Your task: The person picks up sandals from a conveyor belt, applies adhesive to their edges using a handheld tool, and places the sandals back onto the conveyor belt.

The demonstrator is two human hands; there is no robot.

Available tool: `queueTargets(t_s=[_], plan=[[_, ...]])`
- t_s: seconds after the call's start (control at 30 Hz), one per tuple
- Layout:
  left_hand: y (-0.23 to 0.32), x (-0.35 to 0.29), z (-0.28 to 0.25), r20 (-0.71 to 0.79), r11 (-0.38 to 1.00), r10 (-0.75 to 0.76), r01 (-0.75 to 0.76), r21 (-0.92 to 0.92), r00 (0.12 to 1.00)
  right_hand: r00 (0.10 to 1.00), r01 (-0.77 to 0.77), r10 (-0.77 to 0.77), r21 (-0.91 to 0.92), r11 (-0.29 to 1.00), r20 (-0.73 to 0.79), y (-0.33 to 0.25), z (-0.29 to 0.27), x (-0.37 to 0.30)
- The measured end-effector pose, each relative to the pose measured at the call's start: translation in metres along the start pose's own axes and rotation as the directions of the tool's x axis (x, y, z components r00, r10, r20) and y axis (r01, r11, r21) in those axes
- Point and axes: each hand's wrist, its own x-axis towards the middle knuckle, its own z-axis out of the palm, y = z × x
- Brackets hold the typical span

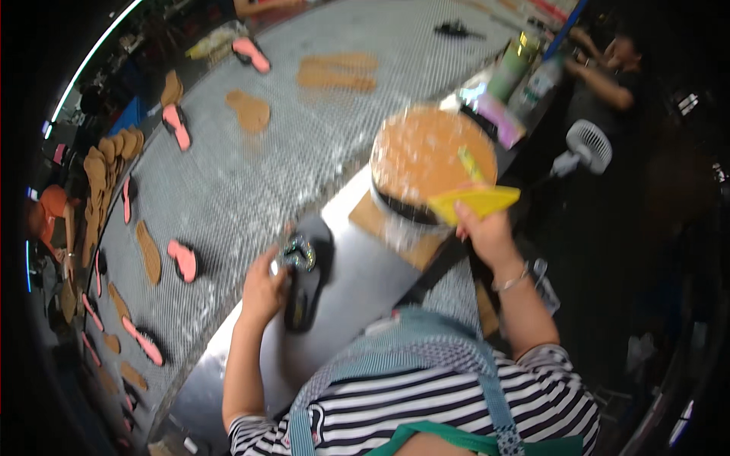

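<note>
My left hand (265, 287) is closed on a black slipper (310, 289) with a glittery strap, over the metal edge of the work surface. My right hand (487, 234) pinches a flat yellow piece (477, 201), which looks like a scraper or folded cloth; I cannot make out which. It lies over the near rim of a round drum (430, 156) with an orange-brown top that looks wrapped in clear film. A short yellow-green stick (469, 161) rests against that top, just beyond the yellow piece.
A ribbed grey conveyor belt (220, 197) carries pink-and-black straps (182, 260) and tan soles (249, 112). Stacked soles (99, 175) stand at the far left. Beyond the drum are a green cup (508, 70), a bottle (540, 82) and a white fan (588, 147). Other people work nearby.
</note>
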Motion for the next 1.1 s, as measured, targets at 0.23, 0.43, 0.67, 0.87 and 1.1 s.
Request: queueTargets(t_s=[0.23,0.43,0.67,0.87,1.1], plan=[[0.02,0.009,0.022,-0.101,0.988,-0.12,0.109,-0.106,0.988,0.961,0.232,-0.168,-0.308,0.923,0.219,-0.002,-0.001,0.011],[0.043,0.018,0.044,-0.174,0.962,-0.256,0.232,-0.147,0.951,0.853,0.516,-0.359,-0.501,0.695,0.38,0.02,0.009,0.01],[0.039,0.027,0.054,0.024,0.203,-0.674,0.217,-0.955,0.738,0.998,0.044,-0.038,-0.124,0.991,0.052,0.035,0.008,-0.003],[0.088,0.066,0.032,0.429,-0.724,-0.496,-0.086,-0.685,0.755,0.992,0.046,-0.054,-0.069,0.997,-0.115,0.07,0.022,-0.04],[0.113,0.073,0.048,0.456,-0.804,-0.296,0.039,-0.594,0.839,0.998,-0.045,0.055,0.261,0.964,-0.035,0.053,0.055,-0.039]])
